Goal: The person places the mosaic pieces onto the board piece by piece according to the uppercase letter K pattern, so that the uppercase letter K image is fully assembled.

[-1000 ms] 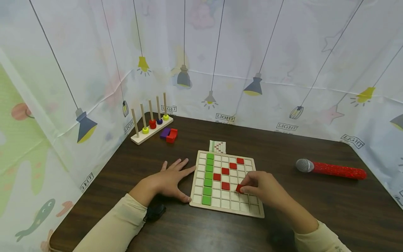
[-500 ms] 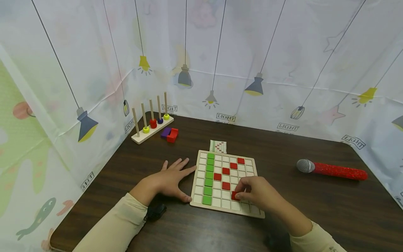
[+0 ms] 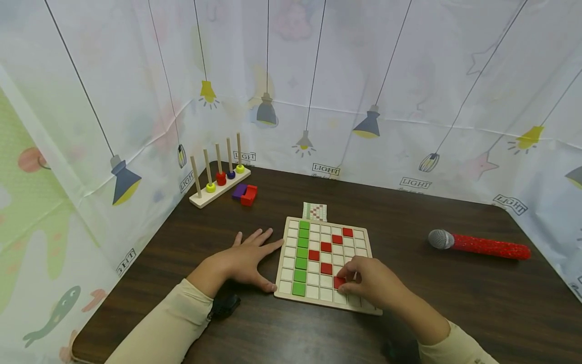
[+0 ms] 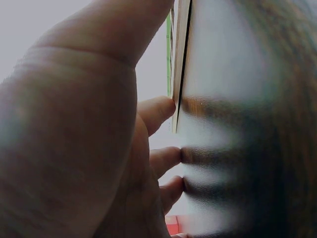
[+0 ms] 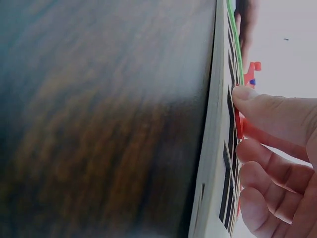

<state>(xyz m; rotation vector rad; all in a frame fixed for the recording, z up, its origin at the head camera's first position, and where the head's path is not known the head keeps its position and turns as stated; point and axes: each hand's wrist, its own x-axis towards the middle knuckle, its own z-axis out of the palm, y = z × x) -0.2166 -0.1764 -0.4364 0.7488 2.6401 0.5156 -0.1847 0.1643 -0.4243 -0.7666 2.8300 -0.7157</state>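
Note:
A square wooden grid board [image 3: 327, 304] lies on the dark table in the head view. One column holds green tiles [image 3: 302, 253], and several red tiles [image 3: 326, 247] run diagonally among white cells. My right hand [image 3: 373, 280] is over the board's lower right, thumb and index finger pinching a red tile [image 3: 337, 282] at a cell below the diagonal. In the right wrist view the thumb rests on that tile's edge [image 5: 238, 121]. My left hand [image 3: 243, 260] lies spread on the table, thumb and index fingertips touching the board's left edge, also seen in the left wrist view.
A small pattern card [image 3: 315, 211] lies against the board's far edge. Farther left stand a peg stand [image 3: 218, 191] with coloured rings and red and purple pieces [image 3: 248, 195]. A red microphone [image 3: 488, 246] lies at right. A printed curtain [image 3: 391, 156] encloses the table.
My right hand has moved slightly left and nearer with the red tile, bringing it to a cell right of and below another red tile. The left hand stays put.

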